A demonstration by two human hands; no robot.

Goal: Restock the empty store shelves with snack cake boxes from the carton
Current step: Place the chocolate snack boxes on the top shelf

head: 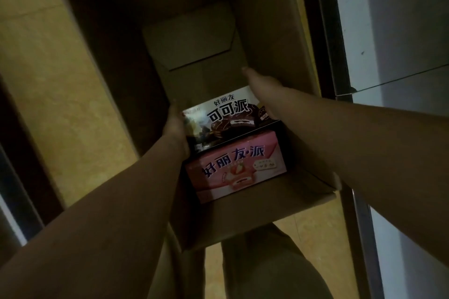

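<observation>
Carton (pixel 245 216) open on the tiled floor (pixel 48 85), seen straight down from my feed; two snack cake boxes sit at its near end, the rest of the bottom is bare cardboard with a folded flap (pixel 192 41). Dark chocolate box (pixel 230 116) lies farther in, touching the pink strawberry box (pixel 233 172), which sits against the near wall. Both arms reach inside; left hand (pixel 175 126) lies flat against the left end of the dark chocolate box, fingers straight, thumb not visible to me; right hand (pixel 260 87) presses along its right end, fingers straight and pointing past the far corner; so the box is squeezed between two flat hands, neither curled round it. Pink strawberry box untouched; trouser legs (pixel 267 264) below the carton; footage dim and blurry.
</observation>
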